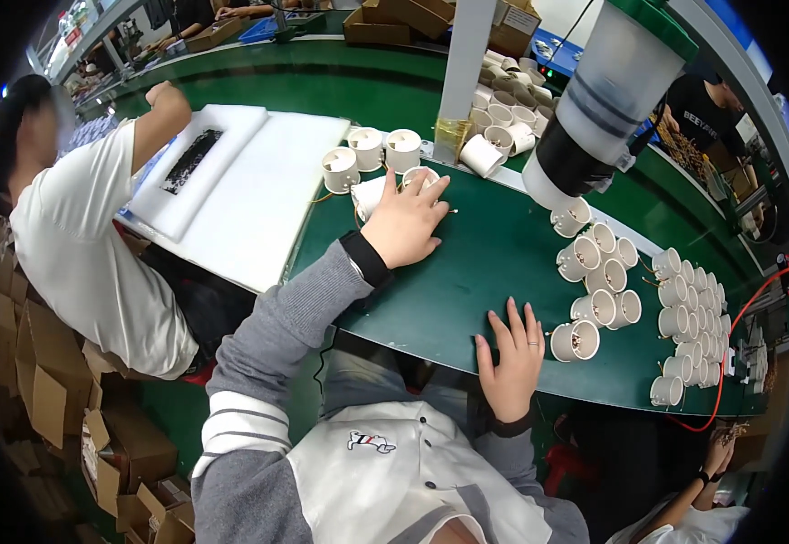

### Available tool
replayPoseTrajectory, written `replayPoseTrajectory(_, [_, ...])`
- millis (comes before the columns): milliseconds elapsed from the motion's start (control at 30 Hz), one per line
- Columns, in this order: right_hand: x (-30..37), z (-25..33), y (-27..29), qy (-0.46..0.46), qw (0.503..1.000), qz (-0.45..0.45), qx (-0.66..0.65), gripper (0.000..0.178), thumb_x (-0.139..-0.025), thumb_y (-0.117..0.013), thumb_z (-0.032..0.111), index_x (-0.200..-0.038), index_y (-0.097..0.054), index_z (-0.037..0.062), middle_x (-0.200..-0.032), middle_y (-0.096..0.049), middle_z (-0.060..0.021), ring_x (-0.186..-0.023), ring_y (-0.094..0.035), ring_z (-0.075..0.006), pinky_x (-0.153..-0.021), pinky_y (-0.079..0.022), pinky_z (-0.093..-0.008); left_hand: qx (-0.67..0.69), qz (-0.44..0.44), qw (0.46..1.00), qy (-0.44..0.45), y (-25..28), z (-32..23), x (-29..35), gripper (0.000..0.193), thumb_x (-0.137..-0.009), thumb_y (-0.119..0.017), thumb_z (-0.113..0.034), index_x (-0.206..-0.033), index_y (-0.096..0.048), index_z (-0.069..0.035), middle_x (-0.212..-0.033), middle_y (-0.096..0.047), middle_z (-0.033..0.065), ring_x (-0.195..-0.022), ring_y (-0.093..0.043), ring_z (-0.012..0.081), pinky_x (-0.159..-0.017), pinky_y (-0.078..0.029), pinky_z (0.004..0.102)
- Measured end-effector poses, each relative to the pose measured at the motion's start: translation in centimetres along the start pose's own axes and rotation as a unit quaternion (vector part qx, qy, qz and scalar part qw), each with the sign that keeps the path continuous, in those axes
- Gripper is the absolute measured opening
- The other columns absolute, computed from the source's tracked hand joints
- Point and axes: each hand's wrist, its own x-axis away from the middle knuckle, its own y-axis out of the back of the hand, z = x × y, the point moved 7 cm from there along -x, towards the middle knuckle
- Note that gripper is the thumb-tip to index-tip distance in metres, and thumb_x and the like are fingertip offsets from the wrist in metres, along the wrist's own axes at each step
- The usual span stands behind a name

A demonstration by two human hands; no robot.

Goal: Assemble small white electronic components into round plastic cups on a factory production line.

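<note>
My left hand reaches to the far left of the green worktable with its fingers spread. Its fingertips touch or overlap a white round plastic housing, partly hidden behind them. A second, tilted white housing lies beside the index finger. Three more white housings stand just beyond, with thin wires showing near them. My right hand rests flat at the table's near edge, fingers stretched and holding nothing. To its right stands a group of white housings with small brownish pieces inside.
Rows of white housings fill the right end beside a red cable. A large clear cylinder with a green top hangs over the table. White foam sheets lie left, where a co-worker sits. A grey post stands behind.
</note>
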Motion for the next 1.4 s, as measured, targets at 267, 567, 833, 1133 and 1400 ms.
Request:
replayPoseTrajectory(267, [0.1, 0.2, -0.3, 0.001, 1.000, 0.020, -0.003, 0.031, -0.083, -0.058, 0.016, -0.112, -0.059, 0.0035, -0.132, -0.049, -0.0149, -0.125, -0.039, -0.0374, -0.103, -0.027, -0.0479, 0.061, -0.093, 0.994, 0.017, 0.7, 5.5, 2.9, 0.043, -0.078, -0.058, -0.013, -0.120, -0.053, -0.008, -0.130, -0.046, 0.0110, -0.122, -0.041, 0.0362, -0.097, -0.035, 0.0519])
replayPoseTrajectory(567, [0.3, 0.0, -0.8, -0.002, 0.999, 0.027, 0.017, 0.031, -0.085, -0.057, 0.016, -0.113, -0.058, 0.0025, -0.133, -0.047, -0.0158, -0.128, -0.037, -0.0364, -0.106, -0.024, -0.0486, 0.087, -0.114, 0.989, 0.046, 1.6, 6.8, 5.2, 0.036, -0.074, -0.058, -0.005, -0.110, -0.059, -0.009, -0.109, -0.053, 0.0106, -0.103, -0.049, 0.0301, -0.084, -0.045, 0.0427])
replayPoseTrajectory(833, [0.2, 0.1, -0.9, -0.005, 0.999, 0.028, 0.021, 0.031, -0.085, -0.056, 0.017, -0.112, -0.058, 0.0029, -0.134, -0.047, -0.0156, -0.128, -0.036, -0.0366, -0.106, -0.024, -0.0490, -0.019, -0.074, 0.991, 0.113, 1.4, 7.1, 5.9, 0.028, -0.073, -0.060, -0.008, -0.101, -0.059, -0.006, -0.105, -0.052, 0.0130, -0.101, -0.049, 0.0293, -0.077, -0.048, 0.0387])
replayPoseTrajectory(1133, [0.2, 0.1, -0.8, -0.007, 0.999, 0.024, 0.021, 0.031, -0.084, -0.057, 0.016, -0.112, -0.058, 0.0026, -0.134, -0.047, -0.0149, -0.128, -0.037, -0.0362, -0.106, -0.024, -0.0484, 0.179, -0.171, 0.953, 0.173, 2.7, 6.8, 9.7, 0.018, -0.073, -0.059, -0.003, -0.089, -0.054, -0.001, -0.100, -0.052, 0.0169, -0.093, -0.052, 0.0312, -0.073, -0.049, 0.0384])
replayPoseTrajectory(1400, [0.3, 0.0, -0.7, -0.011, 0.999, 0.023, 0.020, 0.032, -0.085, -0.057, 0.019, -0.112, -0.059, 0.0032, -0.134, -0.047, -0.0148, -0.128, -0.036, -0.0363, -0.106, -0.025, -0.0488, 0.051, -0.223, 0.958, 0.172, 5.1, 5.0, 10.6, 0.021, -0.070, -0.061, -0.002, -0.088, -0.051, 0.001, -0.099, -0.051, 0.0173, -0.091, -0.053, 0.0314, -0.077, -0.047, 0.0387])
